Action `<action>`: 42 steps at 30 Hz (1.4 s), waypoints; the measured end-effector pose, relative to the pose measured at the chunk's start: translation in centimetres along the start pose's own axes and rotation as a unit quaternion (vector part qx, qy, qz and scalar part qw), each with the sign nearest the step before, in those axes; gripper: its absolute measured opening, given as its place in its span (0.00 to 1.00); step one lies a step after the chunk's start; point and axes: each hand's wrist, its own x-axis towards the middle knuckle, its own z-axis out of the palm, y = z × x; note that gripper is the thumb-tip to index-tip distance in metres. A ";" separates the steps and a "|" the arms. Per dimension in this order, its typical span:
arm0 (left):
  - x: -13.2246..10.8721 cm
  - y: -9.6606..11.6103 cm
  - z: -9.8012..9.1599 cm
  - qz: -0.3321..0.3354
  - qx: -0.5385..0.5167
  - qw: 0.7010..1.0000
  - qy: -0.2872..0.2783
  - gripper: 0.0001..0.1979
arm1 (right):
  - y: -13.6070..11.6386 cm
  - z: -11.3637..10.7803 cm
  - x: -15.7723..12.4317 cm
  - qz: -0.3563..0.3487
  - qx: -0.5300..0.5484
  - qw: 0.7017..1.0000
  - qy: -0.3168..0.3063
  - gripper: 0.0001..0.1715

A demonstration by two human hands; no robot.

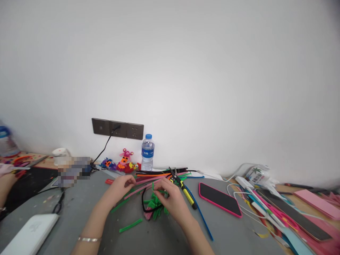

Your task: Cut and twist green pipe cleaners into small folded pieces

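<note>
My right hand [170, 193] pinches the end of a short green pipe cleaner [153, 186] between thumb and fingertips. Below it lies a bunch of folded green pipe cleaners [154, 203], with a black pipe cleaner [142, 202] curving beside them. To the left, my left hand [124, 186] is closed, its thumb and fingers curled together; what they hold, if anything, is too small to make out. Pink pipe cleaners [139, 189] run between the two hands. Black-and-yellow pliers [187, 193] rest just right of my right hand. One loose green piece [130, 225] lies nearer me.
A water bottle [148, 152] stands by the wall, near small pipe-cleaner figures [124, 161]. At right are a pink-edged phone [220, 199] and a blue pipe cleaner [202, 216]. A white box-shaped device [32, 233] lies front left. Another person's hand [7, 184] shows far left.
</note>
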 end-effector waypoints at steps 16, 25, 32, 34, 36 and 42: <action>-0.7 5.7 5.5 -0.040 -0.311 0.950 0.000 0.17 | -0.2 0.5 0.1 -0.010 -0.010 0.998 0.053 0.09; -0.7 5.9 5.6 -0.047 -0.309 0.950 -0.012 0.15 | 0.1 0.7 0.1 -0.002 0.005 0.996 0.085 0.09; -0.5 5.3 5.7 -0.070 -0.322 0.944 -0.018 0.15 | 0.3 0.7 0.2 0.007 0.032 0.994 0.101 0.07; -0.4 5.1 5.8 -0.072 -0.332 0.940 -0.021 0.15 | 0.3 0.7 0.2 0.009 0.036 0.994 0.100 0.07; -0.4 5.0 6.0 -0.071 -0.338 0.938 -0.021 0.15 | 0.2 0.7 0.2 0.014 0.040 0.994 0.101 0.07; -0.5 5.1 6.0 -0.060 -0.353 0.934 -0.019 0.15 | 0.3 0.4 0.1 0.053 0.134 0.984 0.106 0.03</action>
